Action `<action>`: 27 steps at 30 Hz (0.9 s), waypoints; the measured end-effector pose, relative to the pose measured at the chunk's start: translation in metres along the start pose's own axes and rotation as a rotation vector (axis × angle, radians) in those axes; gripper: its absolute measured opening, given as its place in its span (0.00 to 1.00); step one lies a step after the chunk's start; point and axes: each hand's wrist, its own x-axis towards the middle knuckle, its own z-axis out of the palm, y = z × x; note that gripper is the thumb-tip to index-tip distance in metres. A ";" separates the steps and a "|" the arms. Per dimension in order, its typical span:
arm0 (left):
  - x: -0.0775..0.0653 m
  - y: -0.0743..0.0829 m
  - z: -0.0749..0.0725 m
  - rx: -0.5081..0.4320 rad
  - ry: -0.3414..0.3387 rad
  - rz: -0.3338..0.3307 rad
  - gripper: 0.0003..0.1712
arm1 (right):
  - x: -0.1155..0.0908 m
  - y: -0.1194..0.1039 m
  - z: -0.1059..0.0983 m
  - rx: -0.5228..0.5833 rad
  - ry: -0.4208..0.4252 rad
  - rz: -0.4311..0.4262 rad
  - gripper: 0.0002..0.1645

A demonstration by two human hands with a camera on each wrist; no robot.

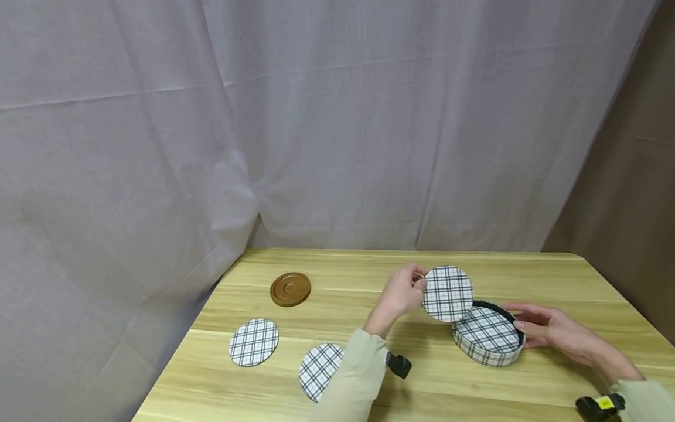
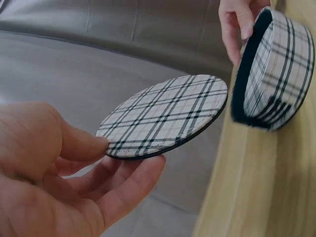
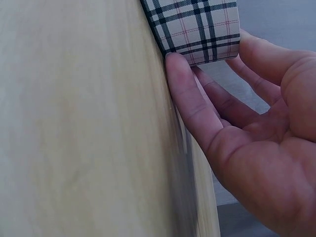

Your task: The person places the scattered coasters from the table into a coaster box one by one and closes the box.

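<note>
My left hand (image 1: 403, 291) pinches a round plaid coaster (image 1: 448, 293) by its edge, thumb on the plaid face and fingers under the dark underside, as the left wrist view shows. That coaster is held tilted beside a round plaid coaster holder (image 1: 487, 355) and overlaps its rim in the head view. Inside the dark-lined holder (image 2: 284, 74) lies a plaid disc (image 1: 486, 329). From the right, my right hand (image 1: 561, 334) grips the holder's side, with the thumb at the rim and the fingers along the outer wall. The right wrist view shows a fingertip low on that wall.
Two more plaid coasters lie on the wooden table (image 1: 253, 398): one coaster (image 1: 254, 342) at the left, another coaster (image 1: 319, 369) partly hidden by my left sleeve. A brown wooden round coaster (image 1: 290, 289) lies farther back. A grey curtain (image 1: 337, 146) hangs behind the table.
</note>
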 end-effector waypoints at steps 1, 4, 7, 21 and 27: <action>0.001 0.000 0.004 -0.027 0.007 -0.022 0.08 | 0.000 0.000 0.000 -0.002 0.001 0.002 0.28; 0.003 0.001 0.015 -0.115 0.021 -0.083 0.08 | 0.000 0.000 0.000 0.003 -0.003 0.000 0.27; 0.003 0.002 0.025 -0.196 0.037 -0.115 0.07 | 0.001 0.001 0.000 0.024 -0.019 -0.022 0.26; -0.004 -0.005 0.062 -0.346 0.047 -0.204 0.06 | 0.000 0.002 0.002 0.026 -0.013 -0.013 0.27; -0.006 -0.003 0.073 -0.367 0.039 -0.254 0.06 | 0.000 0.003 0.002 0.016 -0.019 -0.009 0.27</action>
